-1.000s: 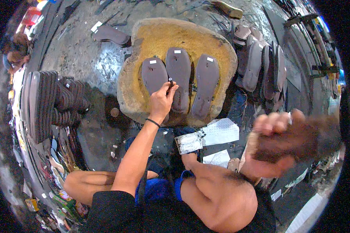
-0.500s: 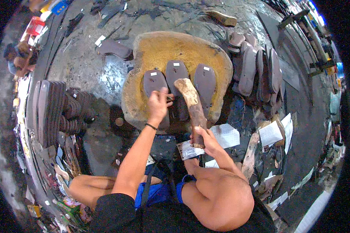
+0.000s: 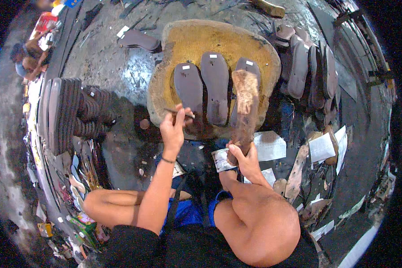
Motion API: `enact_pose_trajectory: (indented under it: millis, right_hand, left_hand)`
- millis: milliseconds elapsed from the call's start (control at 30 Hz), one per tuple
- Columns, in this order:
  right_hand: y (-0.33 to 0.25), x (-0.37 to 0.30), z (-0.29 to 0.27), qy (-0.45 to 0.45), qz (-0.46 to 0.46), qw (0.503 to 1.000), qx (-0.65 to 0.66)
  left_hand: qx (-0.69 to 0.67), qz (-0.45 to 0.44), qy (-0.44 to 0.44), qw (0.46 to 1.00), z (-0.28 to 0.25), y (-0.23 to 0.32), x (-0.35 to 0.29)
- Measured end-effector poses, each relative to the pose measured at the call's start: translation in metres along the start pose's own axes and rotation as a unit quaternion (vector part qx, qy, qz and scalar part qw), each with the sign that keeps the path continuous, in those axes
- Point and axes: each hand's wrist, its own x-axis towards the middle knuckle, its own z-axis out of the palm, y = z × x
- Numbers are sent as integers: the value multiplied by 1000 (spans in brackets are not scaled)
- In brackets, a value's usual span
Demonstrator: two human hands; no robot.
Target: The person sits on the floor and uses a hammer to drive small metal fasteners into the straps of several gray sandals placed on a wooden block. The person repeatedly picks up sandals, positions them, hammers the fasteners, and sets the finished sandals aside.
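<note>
At the centre of the frame, the left hand (image 3: 173, 130) pinches a thin dark tool (image 3: 178, 112) at the heel of the left-most of three sandal soles (image 3: 188, 85) on a stone slab (image 3: 196, 40). The right hand (image 3: 244, 157) grips a wooden mallet (image 3: 244, 107) lying over the right sole.

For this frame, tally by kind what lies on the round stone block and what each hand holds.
Dark brown flat sandal soles on the round yellowish stone block: 3
Thin dark pointed tool in the left hand: 1
Rough brown wooden club in the right hand: 1
Total: 5
</note>
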Motion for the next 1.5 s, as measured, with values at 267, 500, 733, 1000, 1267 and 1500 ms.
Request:
enact_pose_trajectory:
  millis: [267, 500, 733, 1000, 1267, 1500]
  right_hand:
    - [-37, -10, 1, 20, -73, 996, 39]
    - [-166, -34, 1, 7, -299, 928, 221]
    - [-14, 11, -35, -200, -17, 947, -252]
    - [-39, 14, 8, -102, 65, 992, 35]
    - [-8, 22, 32, -78, 110, 991, 14]
    - [-11, 14, 24, -36, 67, 997, -8]
  left_hand:
    - [146, 78, -36, 986, 2, -30, 35]
    - [331, 249, -43, 909, 11, -14, 23]
    - [342, 167, -151, 912, -9, -60, 31]
    - [47, 1, -28, 999, -19, -2, 57]
    - [118, -1, -58, 991, 9, -5, -71]
    - [14, 36, 21, 999, -28, -22, 29]
